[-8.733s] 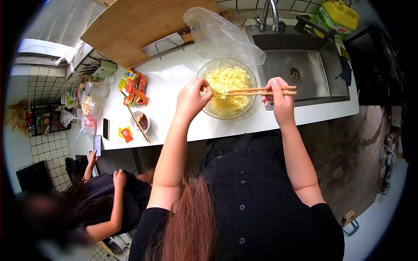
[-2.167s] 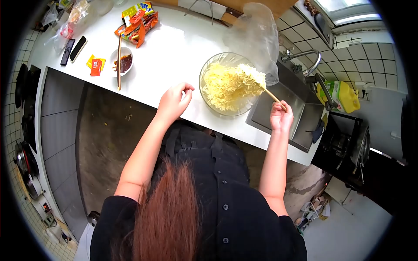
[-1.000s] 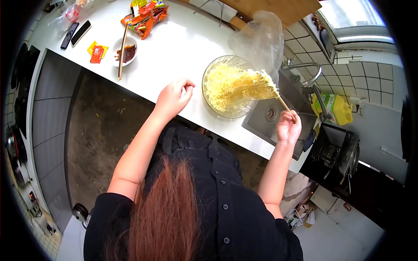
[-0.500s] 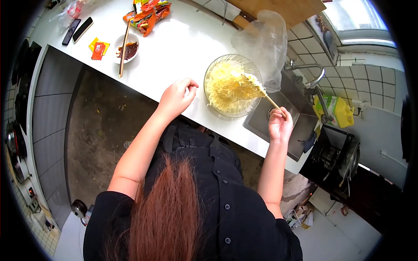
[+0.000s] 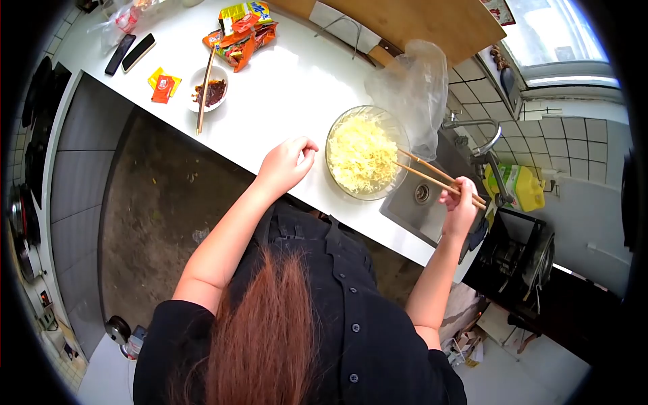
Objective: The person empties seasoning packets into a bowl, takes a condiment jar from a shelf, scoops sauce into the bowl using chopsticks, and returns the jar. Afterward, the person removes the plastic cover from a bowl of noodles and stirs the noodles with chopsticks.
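Note:
My right hand point(image 5: 461, 202) grips a pair of wooden chopsticks point(image 5: 435, 175) near their rear ends. Their slightly parted tips reach over the rim of a clear glass bowl point(image 5: 383, 194) into a heap of pale yellow shreds point(image 5: 361, 150), perhaps noodles or shredded potato. Left of that bowl, close to the counter edge, my left hand point(image 5: 290, 164) hovers with its fingers curled in and nothing visible in them. Farther left, a small white bowl point(image 5: 223, 75) contains dark red sauce point(image 5: 213, 93), and a second pair of chopsticks point(image 5: 204, 91) lies across it.
Orange and yellow snack packets point(image 5: 240, 37) lie at the back of the white counter point(image 5: 297, 84), with small sachets point(image 5: 162, 88) and two phone-like black devices point(image 5: 139, 52) farther left. A clear plastic bag point(image 5: 415, 94) stands behind the glass bowl. To the right are the sink point(image 5: 412, 216), faucet point(image 5: 482, 135) and yellow jug point(image 5: 523, 187).
My right hand has moved right and slightly down, drawing the chopsticks back. The shreds they were lifting now rest in the bowl. My left hand stays curled; the whole view has shifted slightly.

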### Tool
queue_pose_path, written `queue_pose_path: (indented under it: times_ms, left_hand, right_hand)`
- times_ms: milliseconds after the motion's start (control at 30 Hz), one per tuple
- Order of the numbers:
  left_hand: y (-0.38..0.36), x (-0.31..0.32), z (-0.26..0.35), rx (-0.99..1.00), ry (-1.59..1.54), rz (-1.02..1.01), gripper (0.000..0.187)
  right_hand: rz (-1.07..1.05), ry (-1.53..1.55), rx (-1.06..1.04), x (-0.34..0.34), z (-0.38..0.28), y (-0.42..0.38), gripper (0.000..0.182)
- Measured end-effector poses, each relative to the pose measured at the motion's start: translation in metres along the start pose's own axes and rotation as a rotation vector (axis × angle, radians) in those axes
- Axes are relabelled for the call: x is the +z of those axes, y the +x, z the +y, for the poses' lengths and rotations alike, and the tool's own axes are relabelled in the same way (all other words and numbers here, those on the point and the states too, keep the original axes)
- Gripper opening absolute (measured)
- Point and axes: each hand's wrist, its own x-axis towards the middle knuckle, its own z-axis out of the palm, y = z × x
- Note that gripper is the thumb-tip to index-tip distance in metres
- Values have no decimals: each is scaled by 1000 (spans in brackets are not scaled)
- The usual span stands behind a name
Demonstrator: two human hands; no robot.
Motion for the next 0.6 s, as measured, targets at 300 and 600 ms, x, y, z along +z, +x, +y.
queue_pose_path:
  times_ms: [300,600]
  left_hand:
    - [12,-13,-12,49,0,-76,17]
    - [32,-21,-21,164,25,-190,16]
  right_hand:
    - [23,-251,82,70,71,-33,23]
    - [363,396,232,89,150,-61,30]
